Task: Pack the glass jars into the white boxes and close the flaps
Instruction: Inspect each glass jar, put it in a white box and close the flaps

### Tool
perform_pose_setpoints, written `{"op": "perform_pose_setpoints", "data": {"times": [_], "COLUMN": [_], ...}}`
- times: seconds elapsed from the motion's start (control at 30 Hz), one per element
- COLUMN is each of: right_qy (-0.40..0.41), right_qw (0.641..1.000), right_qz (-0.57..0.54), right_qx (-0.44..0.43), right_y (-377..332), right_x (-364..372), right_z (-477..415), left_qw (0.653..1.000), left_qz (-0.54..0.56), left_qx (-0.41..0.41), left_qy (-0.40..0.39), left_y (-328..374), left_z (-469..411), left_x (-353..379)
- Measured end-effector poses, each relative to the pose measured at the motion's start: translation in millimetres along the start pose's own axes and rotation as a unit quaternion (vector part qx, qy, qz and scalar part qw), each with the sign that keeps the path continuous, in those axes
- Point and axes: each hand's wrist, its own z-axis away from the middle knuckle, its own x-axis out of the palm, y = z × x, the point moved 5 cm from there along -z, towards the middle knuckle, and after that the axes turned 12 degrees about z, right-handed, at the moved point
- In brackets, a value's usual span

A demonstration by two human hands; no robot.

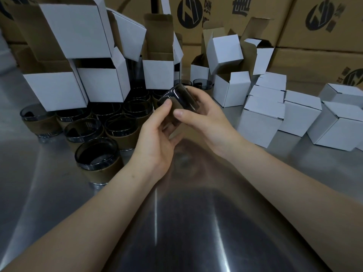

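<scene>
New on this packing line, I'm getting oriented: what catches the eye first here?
A dark glass jar, tipped sideways, is held mid-frame by the left grip and right grip. Left of it stand brown-sleeved jars in front of open white boxes; closed white boxes sit at right.

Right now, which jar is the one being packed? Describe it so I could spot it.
Start at the steel table, where upright dark jars cluster on the left. Just right of them, the left hand and right hand meet above the tabletop. The jar they hold is the only one lifted and tipped sideways.
</scene>
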Motion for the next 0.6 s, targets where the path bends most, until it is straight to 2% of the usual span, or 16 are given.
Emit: {"op": "perform_pose_setpoints", "data": {"times": [0.17, 0.3, 0.5, 0.6], "right_qy": [0.051, 0.073, 0.116, 0.144], "right_qw": [0.993, 0.974, 0.941, 0.918], "right_qz": [0.078, 0.184, 0.276, 0.303], "right_qx": [-0.068, -0.11, -0.161, -0.211], "right_y": [-8.3, -12.0, -19.4, -22.6], "right_x": [5.2, 13.5, 16.9, 14.8], "right_z": [5.2, 10.9, 14.4, 14.7], "left_qw": [0.999, 0.998, 0.999, 0.999], "left_qz": [-0.004, 0.019, -0.002, 0.026], "left_qx": [0.011, 0.014, 0.009, 0.0], "left_qy": [0.034, 0.066, 0.042, 0.031], "left_y": [-0.3, -1.1, 0.0, -0.4], "left_z": [1.2, 1.3, 1.9, 1.8], "left_x": [2.4, 0.9, 1.2, 1.5]}}
